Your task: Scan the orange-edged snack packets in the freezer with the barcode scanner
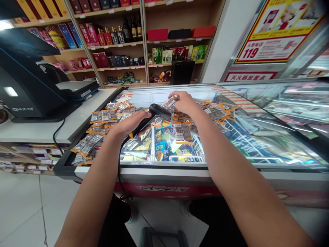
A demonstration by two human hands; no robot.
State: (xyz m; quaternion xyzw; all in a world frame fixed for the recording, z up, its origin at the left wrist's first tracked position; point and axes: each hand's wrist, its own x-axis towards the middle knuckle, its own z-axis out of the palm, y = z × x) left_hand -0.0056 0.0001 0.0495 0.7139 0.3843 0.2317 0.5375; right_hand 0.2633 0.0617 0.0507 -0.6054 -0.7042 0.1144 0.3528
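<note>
My left hand (133, 122) is wrapped round the handle of a black barcode scanner (159, 111), whose head points to the right. Its cable runs down over the front of the freezer. My right hand (183, 102) pinches a small clear snack packet (170, 103) just beyond the scanner's head. Many similar packets with orange edges lie on the glass lid, in a pile on the left (102, 117) and another on the right (216, 110). One packet (183, 133) lies on the glass below my right hand.
Under the glass of the chest freezer (164, 171) are colourful ice-cream packs (161, 151) and wire baskets. At left, a counter (51, 132) bears a dark checkout machine (28, 79). Stocked shelves (115, 44) stand behind; a stool (161, 236) is below.
</note>
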